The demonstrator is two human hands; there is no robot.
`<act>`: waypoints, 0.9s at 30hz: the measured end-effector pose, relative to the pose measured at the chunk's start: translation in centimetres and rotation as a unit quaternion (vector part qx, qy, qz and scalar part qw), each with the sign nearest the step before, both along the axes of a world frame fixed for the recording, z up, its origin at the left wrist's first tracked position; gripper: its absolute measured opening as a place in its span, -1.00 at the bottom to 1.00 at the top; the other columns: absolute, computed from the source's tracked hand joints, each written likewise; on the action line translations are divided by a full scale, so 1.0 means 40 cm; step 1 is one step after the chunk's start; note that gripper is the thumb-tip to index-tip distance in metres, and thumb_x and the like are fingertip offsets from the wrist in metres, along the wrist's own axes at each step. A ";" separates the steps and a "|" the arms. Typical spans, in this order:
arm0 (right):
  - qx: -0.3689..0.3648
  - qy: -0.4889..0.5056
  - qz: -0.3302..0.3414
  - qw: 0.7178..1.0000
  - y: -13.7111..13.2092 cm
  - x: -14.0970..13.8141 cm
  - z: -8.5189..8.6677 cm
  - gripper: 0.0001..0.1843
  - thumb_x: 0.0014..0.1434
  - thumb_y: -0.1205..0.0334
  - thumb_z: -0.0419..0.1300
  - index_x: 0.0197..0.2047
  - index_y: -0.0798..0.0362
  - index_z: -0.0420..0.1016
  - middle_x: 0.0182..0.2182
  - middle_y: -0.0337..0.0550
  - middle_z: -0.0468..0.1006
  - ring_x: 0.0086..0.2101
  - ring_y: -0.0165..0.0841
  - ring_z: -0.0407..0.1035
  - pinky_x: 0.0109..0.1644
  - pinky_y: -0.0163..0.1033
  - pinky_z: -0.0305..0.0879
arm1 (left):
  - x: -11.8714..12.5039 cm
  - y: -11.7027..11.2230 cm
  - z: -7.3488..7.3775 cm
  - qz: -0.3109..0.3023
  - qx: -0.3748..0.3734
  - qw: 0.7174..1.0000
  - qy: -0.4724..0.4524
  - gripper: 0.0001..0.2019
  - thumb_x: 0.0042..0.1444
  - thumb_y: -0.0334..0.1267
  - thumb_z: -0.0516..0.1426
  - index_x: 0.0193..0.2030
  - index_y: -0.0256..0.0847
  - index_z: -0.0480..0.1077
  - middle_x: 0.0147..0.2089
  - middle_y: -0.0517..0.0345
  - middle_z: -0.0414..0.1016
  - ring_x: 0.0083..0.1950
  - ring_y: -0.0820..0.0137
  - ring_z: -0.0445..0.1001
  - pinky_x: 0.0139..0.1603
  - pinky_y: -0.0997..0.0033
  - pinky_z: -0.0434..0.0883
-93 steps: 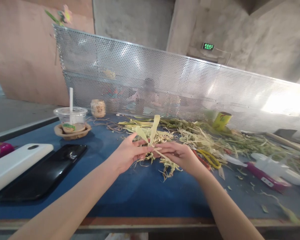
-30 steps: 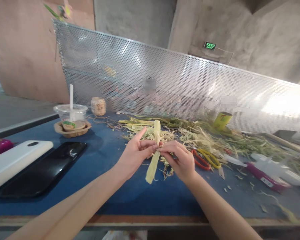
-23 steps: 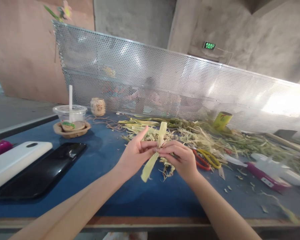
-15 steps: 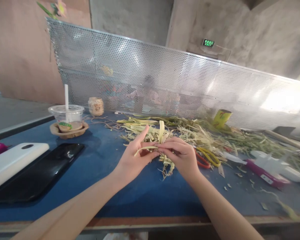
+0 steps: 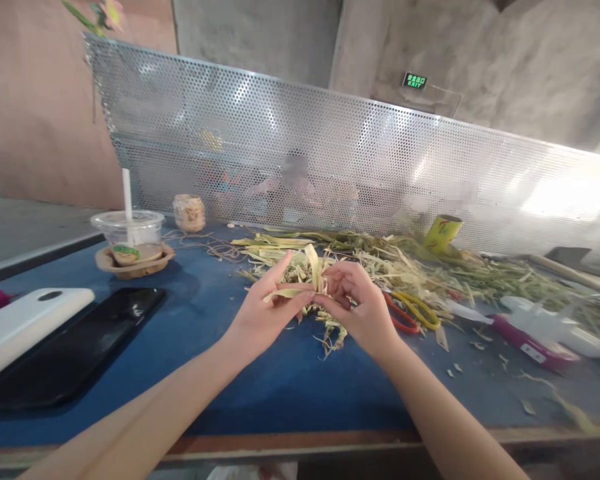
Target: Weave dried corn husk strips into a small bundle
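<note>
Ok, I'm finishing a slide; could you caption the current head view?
Left hand pinching pale leaf strips, right hand close against it, over a blue table strewn with plant scraps.

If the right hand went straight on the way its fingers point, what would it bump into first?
Most likely the pale leaf strip pinched in the left hand, then that hand itself. The right hand looks very close, though exact depth is unclear.

The leaf strip (image 5: 313,265) now reaches leftward across the left grip (image 5: 257,312), its near end no longer hanging down.
</note>
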State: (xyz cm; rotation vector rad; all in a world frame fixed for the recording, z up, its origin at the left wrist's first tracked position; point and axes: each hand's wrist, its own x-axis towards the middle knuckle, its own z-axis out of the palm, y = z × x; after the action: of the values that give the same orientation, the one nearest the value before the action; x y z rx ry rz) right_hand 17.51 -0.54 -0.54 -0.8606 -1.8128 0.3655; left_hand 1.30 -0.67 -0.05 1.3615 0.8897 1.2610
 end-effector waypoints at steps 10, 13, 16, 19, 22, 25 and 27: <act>0.094 -0.030 -0.060 0.993 0.014 0.010 0.025 -0.54 0.13 0.17 0.14 0.12 -0.03 0.27 -0.21 -0.09 0.39 -0.38 -0.37 0.24 -0.28 -0.18 0.32 | 0.016 -0.002 -0.013 -0.016 -0.032 0.999 -0.034 -0.16 -0.12 -0.33 0.26 0.31 -0.22 -0.01 -0.45 0.17 0.52 -0.59 0.49 0.26 -0.49 0.37 0.28; 0.097 -0.041 -0.042 0.994 0.016 0.008 0.036 -0.68 0.13 0.28 0.14 -0.02 -0.06 0.41 -0.20 -0.12 0.49 -0.22 -0.29 0.33 -0.12 -0.12 0.30 | 0.021 0.001 -0.020 -0.031 -0.036 0.998 -0.030 -0.15 -0.10 -0.35 0.25 0.32 -0.28 -0.05 -0.47 0.17 0.51 -0.59 0.48 0.27 -0.49 0.38 0.28; 0.157 -0.082 0.051 0.983 0.010 0.021 0.040 -0.74 0.16 0.34 0.13 -0.14 -0.16 0.50 -0.33 -0.23 0.55 -0.22 -0.30 0.36 -0.07 -0.08 0.26 | 0.016 0.003 -0.020 -0.041 -0.038 0.998 -0.017 -0.14 -0.09 -0.31 0.24 0.33 -0.29 -0.08 -0.53 0.25 0.45 -0.59 0.48 0.27 -0.48 0.39 0.26; 0.190 -0.174 0.107 0.960 0.001 0.043 0.039 -0.70 0.20 0.33 0.09 -0.07 -0.22 0.47 -0.27 -0.26 0.55 -0.21 -0.31 0.33 -0.04 -0.07 0.20 | 0.006 0.003 -0.015 -0.048 -0.037 0.998 0.005 -0.14 -0.06 -0.28 0.23 0.34 -0.29 -0.11 -0.58 0.30 0.41 -0.60 0.49 0.27 -0.49 0.42 0.23; 0.201 -0.260 0.057 0.943 -0.005 0.052 0.038 -0.70 0.23 0.28 0.07 0.00 -0.18 0.44 -0.22 -0.21 0.52 -0.17 -0.29 0.26 -0.04 -0.09 0.15 | -0.001 0.003 -0.010 -0.056 -0.048 0.997 0.021 -0.15 -0.02 -0.29 0.20 0.35 -0.32 -0.17 -0.57 0.29 0.43 -0.59 0.51 0.28 -0.47 0.43 0.22; 0.220 -0.294 0.024 0.930 -0.009 0.047 0.036 -0.71 0.24 0.29 0.06 -0.01 -0.11 0.45 -0.24 -0.17 0.53 -0.19 -0.31 0.26 -0.07 -0.13 0.13 | -0.003 0.005 -0.008 -0.057 -0.060 0.996 0.022 -0.13 -0.02 -0.30 0.19 0.35 -0.39 -0.21 -0.55 0.25 0.45 -0.60 0.53 0.26 -0.47 0.43 0.21; 0.234 -0.295 0.016 0.926 -0.011 0.041 0.034 -0.72 0.24 0.32 0.06 -0.03 -0.10 0.46 -0.25 -0.18 0.54 -0.21 -0.34 0.28 -0.09 -0.15 0.12 | -0.003 0.006 -0.007 -0.064 -0.062 0.996 0.017 -0.11 -0.03 -0.27 0.21 0.35 -0.40 -0.22 -0.51 0.21 0.48 -0.59 0.54 0.26 -0.48 0.42 0.21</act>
State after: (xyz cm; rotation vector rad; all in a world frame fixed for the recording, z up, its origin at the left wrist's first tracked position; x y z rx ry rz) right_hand 19.17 -0.97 0.83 -0.6333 -2.3322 -0.3467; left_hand 1.16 -0.44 -0.34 1.3220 0.8755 1.0712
